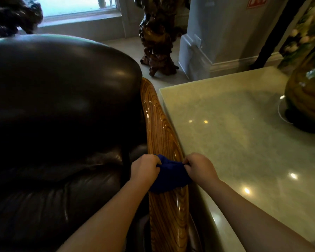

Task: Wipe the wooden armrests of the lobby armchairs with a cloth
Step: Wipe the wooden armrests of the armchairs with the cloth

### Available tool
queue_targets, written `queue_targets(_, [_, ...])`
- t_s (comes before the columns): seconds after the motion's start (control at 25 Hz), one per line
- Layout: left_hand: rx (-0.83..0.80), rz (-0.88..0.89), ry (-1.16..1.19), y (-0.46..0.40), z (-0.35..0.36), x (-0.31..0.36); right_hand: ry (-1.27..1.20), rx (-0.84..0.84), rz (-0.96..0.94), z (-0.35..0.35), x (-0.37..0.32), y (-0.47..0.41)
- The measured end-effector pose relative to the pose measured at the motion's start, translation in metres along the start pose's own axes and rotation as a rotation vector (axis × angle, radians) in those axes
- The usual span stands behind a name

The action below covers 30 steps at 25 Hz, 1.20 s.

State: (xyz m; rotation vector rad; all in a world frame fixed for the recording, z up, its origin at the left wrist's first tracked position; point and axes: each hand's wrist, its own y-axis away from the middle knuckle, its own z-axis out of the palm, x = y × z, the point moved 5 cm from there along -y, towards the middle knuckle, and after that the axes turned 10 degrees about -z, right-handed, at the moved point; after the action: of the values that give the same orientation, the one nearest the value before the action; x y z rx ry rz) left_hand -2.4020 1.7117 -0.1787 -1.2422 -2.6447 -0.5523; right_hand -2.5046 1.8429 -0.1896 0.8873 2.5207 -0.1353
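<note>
A glossy striped wooden armrest (pixel 160 128) runs from the near bottom up along the right side of a dark leather armchair (pixel 62 106). A dark blue cloth (pixel 171 174) is draped across the armrest near its front part. My left hand (pixel 144 169) grips the cloth's left end on the seat side. My right hand (pixel 200 168) grips its right end on the table side. The cloth is stretched between both fists and lies on the wood.
A pale polished stone table (pixel 244 133) stands close against the armrest's right side, bearing a large brown vase (pixel 307 99) on a dish. A dark carved wood sculpture (pixel 158 39) and a white column base (pixel 198 57) stand on the floor behind.
</note>
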Motion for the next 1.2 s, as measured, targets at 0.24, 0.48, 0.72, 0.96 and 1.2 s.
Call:
queue_targets(0.24, [0.055, -0.074, 0.208, 0.016, -0.1, 0.021, -0.151, 0.088, -0.008, -0.098, -0.04, -0.009])
queue_targets(0.48, [0.21, -0.03, 0.405, 0.041, -0.272, 0.06, -0.147, 0.246, -0.189, -0.262, -0.12, -0.02])
queue_targets(0.72, [0.42, 0.108, 0.417, 0.101, -0.437, 0.091, -0.081, 0.39, -0.431, -0.42, -0.221, -0.005])
queue_targets(0.96, [0.669, 0.172, 0.532, 0.195, -0.543, 0.092, -0.105, 0.454, -0.651, -0.511, -0.312, 0.043])
queue_targets(1.2, [0.735, 0.108, 0.446, 0.265, -0.566, 0.039, -0.115, 0.413, -0.825, -0.497, -0.384, 0.067])
